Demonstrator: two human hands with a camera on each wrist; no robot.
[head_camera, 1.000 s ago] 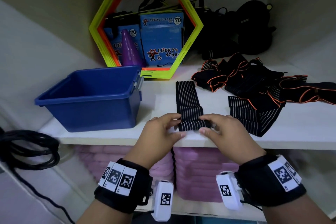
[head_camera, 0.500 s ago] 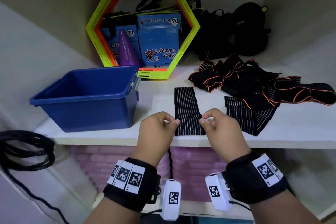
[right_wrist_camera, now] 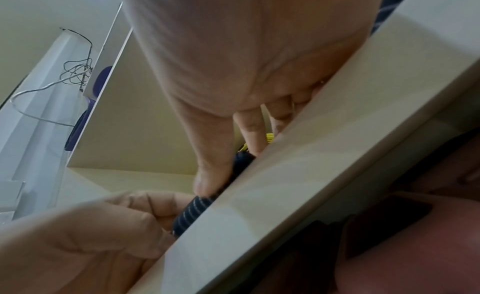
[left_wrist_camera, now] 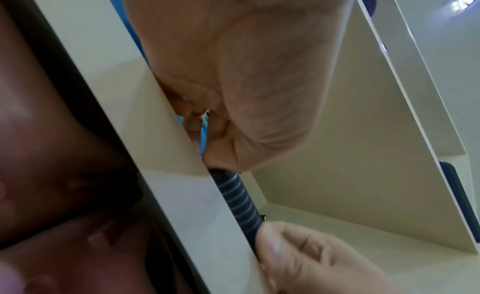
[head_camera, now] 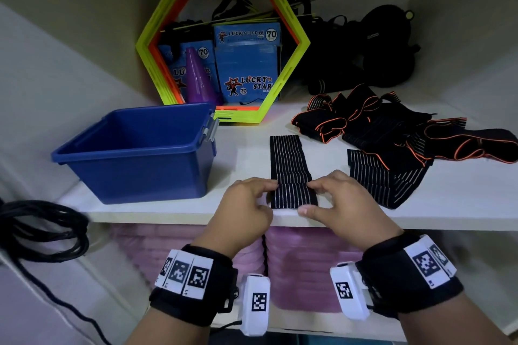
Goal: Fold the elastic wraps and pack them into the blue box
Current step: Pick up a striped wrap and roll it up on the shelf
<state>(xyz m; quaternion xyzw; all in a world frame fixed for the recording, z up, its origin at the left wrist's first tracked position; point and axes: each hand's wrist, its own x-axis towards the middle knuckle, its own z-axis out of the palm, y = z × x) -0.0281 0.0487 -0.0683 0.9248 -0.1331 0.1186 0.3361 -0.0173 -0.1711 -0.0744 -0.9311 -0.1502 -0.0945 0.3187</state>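
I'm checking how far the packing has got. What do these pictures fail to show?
- Floor of the blue box, head view: its near wall hides it, so wraps inside cannot be ruled out.
- Number of wraps in the tangled pile, head view: they overlap.
- Layers in the striped wrap that the left hand and right hand pinch: wrist views show only its near edge.

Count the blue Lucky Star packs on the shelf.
2. One blue Lucky Star pack stands inside the yellow hexagon frame; the other is left of it, behind the purple plastic cone. More may be hidden.
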